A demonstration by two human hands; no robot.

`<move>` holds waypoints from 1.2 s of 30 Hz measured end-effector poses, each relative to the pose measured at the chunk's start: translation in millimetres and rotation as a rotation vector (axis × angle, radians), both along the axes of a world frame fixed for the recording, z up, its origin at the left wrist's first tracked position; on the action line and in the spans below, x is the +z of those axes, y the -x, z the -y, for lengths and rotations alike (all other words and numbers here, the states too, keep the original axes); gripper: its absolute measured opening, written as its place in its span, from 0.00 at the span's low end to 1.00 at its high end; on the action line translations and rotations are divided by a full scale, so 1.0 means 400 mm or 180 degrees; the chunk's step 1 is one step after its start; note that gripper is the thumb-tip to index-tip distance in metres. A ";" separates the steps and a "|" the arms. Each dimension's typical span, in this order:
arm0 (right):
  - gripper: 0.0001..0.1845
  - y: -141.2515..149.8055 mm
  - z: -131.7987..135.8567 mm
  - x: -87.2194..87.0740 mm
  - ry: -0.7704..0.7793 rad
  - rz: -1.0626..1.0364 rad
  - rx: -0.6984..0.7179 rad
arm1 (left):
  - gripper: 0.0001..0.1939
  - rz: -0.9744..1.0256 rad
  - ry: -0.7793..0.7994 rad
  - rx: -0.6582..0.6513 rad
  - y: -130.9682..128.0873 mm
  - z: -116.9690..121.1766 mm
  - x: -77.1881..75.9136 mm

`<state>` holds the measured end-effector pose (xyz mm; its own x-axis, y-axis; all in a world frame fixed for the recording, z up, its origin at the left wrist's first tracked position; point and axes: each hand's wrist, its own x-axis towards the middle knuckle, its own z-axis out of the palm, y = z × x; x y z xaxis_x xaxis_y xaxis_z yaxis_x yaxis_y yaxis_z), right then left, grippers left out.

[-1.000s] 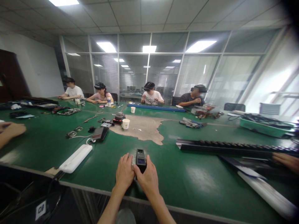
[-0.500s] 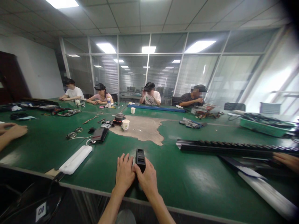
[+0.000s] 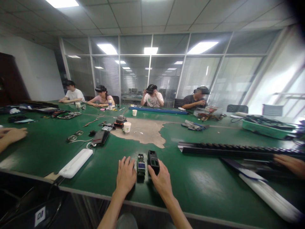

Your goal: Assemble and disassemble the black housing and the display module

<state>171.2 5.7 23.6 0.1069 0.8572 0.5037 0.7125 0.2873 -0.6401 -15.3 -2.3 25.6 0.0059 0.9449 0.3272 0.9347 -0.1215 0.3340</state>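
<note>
Near the front edge of the green table, my right hand (image 3: 162, 179) holds a black plastic housing (image 3: 153, 159) with openings in its top, thumb on the near side and fingers along the right. Just left of the housing, apart from it, stands a narrow circuit board module (image 3: 141, 166) with a small bluish screen and exposed green parts. My left hand (image 3: 126, 175) lies left of the module, palm down, its fingers stretched out and somewhat apart. Whether its edge touches the module I cannot tell.
A white power strip (image 3: 76, 163) lies to the left, with a paper cup (image 3: 127, 127) farther back. On the right are a long black rail (image 3: 228, 151), gloves (image 3: 194, 125) and a green basket (image 3: 264, 129). Another person's hand (image 3: 290, 163) is at the right edge; several people sit opposite.
The black housing has come off the circuit board module and moved right in my right hand, exposing the board. My left hand stays nearly in place.
</note>
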 end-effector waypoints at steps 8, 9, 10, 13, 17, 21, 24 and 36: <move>0.34 -0.005 0.008 -0.031 0.0108 0.0126 -0.0229 | 0.24 -0.0044 0.0125 -0.0021 0.000 0.004 0.008; 0.34 -0.006 0.009 -0.034 0.0089 0.0125 -0.0244 | 0.24 -0.0044 0.0136 -0.0031 -0.001 0.005 0.010; 0.34 -0.007 0.009 -0.037 0.0081 0.0138 -0.0261 | 0.24 -0.0041 0.0143 -0.0038 -0.001 0.006 0.013; 0.38 -0.008 0.010 -0.044 0.0085 0.0213 -0.0332 | 0.23 -0.0040 0.0138 -0.0045 -0.003 0.009 0.018; 0.43 -0.006 0.010 -0.046 0.0097 0.0233 -0.0392 | 0.23 -0.0045 0.0150 -0.0061 -0.004 0.012 0.021; 0.47 -0.007 0.012 -0.039 0.0133 0.0118 -0.0376 | 0.22 -0.0036 0.0153 -0.0083 -0.003 0.012 0.022; 0.47 -0.011 0.013 -0.035 0.0137 -0.0033 -0.0350 | 0.22 -0.0040 0.0156 -0.0076 -0.003 0.010 0.021; 0.46 -0.014 0.007 -0.051 0.0008 0.0360 -0.0278 | 0.24 0.0020 -0.0028 -0.0109 0.001 0.005 0.011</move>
